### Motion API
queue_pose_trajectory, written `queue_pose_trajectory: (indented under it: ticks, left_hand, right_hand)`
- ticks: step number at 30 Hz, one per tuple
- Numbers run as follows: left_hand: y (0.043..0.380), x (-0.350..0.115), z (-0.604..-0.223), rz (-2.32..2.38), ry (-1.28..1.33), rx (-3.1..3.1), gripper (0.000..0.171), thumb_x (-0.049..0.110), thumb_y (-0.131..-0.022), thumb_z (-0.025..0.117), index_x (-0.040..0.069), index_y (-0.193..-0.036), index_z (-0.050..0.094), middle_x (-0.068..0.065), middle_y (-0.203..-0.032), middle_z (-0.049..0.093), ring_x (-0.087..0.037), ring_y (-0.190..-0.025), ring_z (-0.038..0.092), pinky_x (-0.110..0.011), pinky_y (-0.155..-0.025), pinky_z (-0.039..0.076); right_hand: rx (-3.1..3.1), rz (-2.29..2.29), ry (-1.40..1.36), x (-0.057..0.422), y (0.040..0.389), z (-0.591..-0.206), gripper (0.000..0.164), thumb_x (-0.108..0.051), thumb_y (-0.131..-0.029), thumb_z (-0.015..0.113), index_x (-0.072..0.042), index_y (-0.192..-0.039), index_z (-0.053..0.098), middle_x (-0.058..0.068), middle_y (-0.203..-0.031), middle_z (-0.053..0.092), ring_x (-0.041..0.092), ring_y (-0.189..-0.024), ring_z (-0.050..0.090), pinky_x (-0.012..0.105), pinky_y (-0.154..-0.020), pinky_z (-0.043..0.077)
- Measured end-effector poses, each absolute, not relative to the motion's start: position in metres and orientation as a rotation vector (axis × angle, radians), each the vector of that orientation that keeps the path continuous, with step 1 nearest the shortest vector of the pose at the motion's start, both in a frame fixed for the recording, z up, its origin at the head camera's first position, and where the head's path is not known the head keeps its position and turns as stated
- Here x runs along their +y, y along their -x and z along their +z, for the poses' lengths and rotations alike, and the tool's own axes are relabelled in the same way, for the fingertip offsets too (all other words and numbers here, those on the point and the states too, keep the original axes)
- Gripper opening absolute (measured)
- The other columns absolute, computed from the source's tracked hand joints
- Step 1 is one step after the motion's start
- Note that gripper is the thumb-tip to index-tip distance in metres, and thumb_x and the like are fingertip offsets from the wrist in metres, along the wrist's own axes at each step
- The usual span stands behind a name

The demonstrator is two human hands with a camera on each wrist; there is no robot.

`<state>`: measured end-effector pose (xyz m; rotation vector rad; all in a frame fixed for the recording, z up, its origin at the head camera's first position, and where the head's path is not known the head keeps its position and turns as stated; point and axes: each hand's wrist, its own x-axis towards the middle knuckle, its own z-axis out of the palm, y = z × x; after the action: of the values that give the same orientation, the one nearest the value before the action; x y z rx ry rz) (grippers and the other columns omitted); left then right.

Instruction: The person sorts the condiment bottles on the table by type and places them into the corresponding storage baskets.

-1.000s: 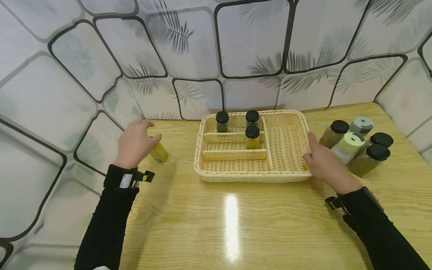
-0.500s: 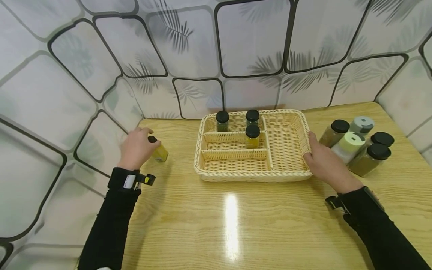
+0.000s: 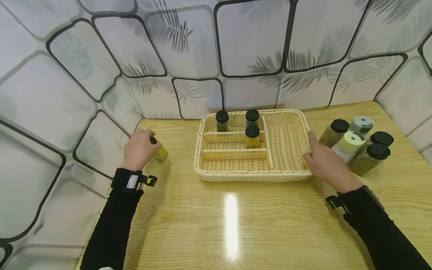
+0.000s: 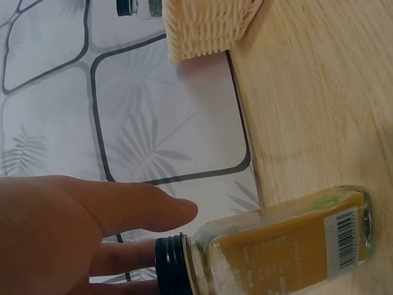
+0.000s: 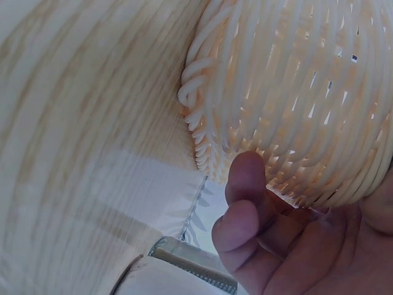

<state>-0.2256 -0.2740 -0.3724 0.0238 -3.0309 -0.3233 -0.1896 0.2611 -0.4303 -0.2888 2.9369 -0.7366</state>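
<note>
A square glass spice jar of yellow powder (image 4: 288,243) stands on the table at the left, its black cap (image 4: 172,265) toward my left hand (image 3: 137,150). In the left wrist view the thumb (image 4: 147,206) stretches straight beside the cap with a narrow gap, and fingers reach behind the cap, their tips hidden. My right hand (image 3: 325,165) holds the right end of the wicker basket (image 3: 253,177), thumb on top; in the right wrist view its curled fingers (image 5: 245,178) lie against the woven wall.
Three small black-capped jars stand in the basket's divided left part, including one with yellow contents (image 3: 252,138). Right of the basket is a group of several larger jars, among them a pale green-capped one (image 3: 349,144). A patterned wall covering (image 3: 253,37) rises behind the table.
My left hand has come down and right to the yellow jar's cap, its fingers drawing in around it. The jar, basket and right hand have stayed in place.
</note>
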Motion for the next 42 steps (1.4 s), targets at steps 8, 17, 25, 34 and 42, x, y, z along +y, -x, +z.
queue_pose_trajectory:
  ticks: [8,17,25,34,42]
  left_hand:
    - [0.225,-0.274,-0.376,-0.33,-0.008,-2.999,0.042,0.022,-0.096,0.062,-0.001,-0.131,0.061,-0.027,-0.116,0.059,-0.043,-0.096,0.059,-0.056,-0.073,0.051]
    - [0.224,-0.274,-0.38,-0.396,0.005,-2.96,0.038,0.014,-0.097,0.059,-0.005,-0.131,0.061,-0.029,-0.116,0.059,-0.043,-0.095,0.058,-0.052,-0.074,0.051]
    - [0.227,-0.274,-0.378,-0.445,0.064,-2.948,0.036,0.008,-0.096,0.058,-0.01,-0.127,0.062,-0.031,-0.113,0.062,-0.041,-0.088,0.057,-0.048,-0.073,0.046]
    - [0.231,-0.271,-0.375,-0.433,0.088,-2.943,0.034,0.008,-0.093,0.06,-0.009,-0.122,0.066,-0.027,-0.099,0.065,-0.033,-0.071,0.053,-0.042,-0.065,0.039]
    - [0.23,-0.261,-0.364,-0.445,0.161,-2.903,0.034,0.006,-0.093,0.057,-0.008,-0.123,0.066,-0.023,-0.088,0.063,-0.027,-0.064,0.039,-0.04,-0.062,0.028]
  right_hand:
    - [2.947,-0.729,0.3,0.261,0.191,-0.431,0.07,-0.016,-0.104,0.034,0.007,-0.158,-0.004,0.045,-0.137,0.045,0.031,-0.087,0.058,0.045,-0.073,0.045]
    - [2.937,-0.743,0.294,0.261,0.19,-0.431,0.071,-0.017,-0.104,0.033,0.005,-0.158,-0.007,0.044,-0.146,0.037,0.037,-0.101,0.061,0.05,-0.078,0.048]
    - [2.931,-0.745,0.292,0.26,0.189,-0.429,0.071,-0.017,-0.105,0.033,0.005,-0.158,-0.008,0.045,-0.147,0.035,0.036,-0.1,0.061,0.048,-0.077,0.047]
    - [2.931,-0.74,0.287,0.259,0.189,-0.429,0.071,-0.017,-0.104,0.033,0.005,-0.159,-0.007,0.044,-0.146,0.036,0.034,-0.095,0.061,0.045,-0.074,0.046]
    - [2.938,-0.733,0.288,0.26,0.189,-0.429,0.071,-0.016,-0.104,0.033,0.003,-0.159,-0.008,0.045,-0.142,0.04,0.029,-0.079,0.059,0.038,-0.063,0.041]
